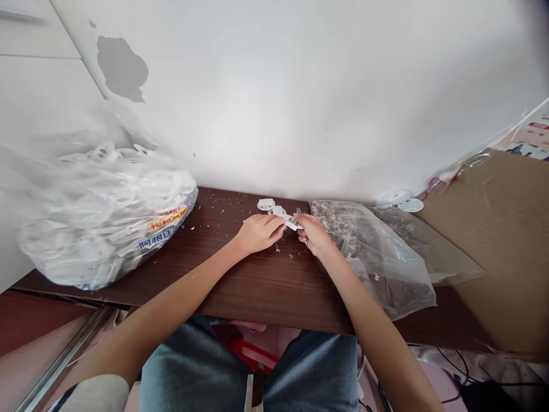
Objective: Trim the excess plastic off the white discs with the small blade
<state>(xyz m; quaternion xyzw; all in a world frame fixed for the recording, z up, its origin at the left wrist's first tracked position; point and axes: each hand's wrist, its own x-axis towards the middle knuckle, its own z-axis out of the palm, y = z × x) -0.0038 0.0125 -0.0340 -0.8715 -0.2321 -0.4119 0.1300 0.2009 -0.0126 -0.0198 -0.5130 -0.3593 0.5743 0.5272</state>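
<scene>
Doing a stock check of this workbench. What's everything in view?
plastic strip with dark print: one, white, between both hands
round plastic pieces: two, white, on the desk just beyond the hands
round plastic pieces: two, white, by the wall at right
bulging plastic bag of plastic pieces: one, clear with yellow-and-blue label, on the desk at left
plastic bag of scraps: one, clear with grey-white contents, right of the hands
wooden desk: one, dark brown, under everything
cardboard: one, tan, far right
wall: one, white, patch peeled, behind the desk
left hand: one, on the strip
right hand: one, on the strip
</scene>
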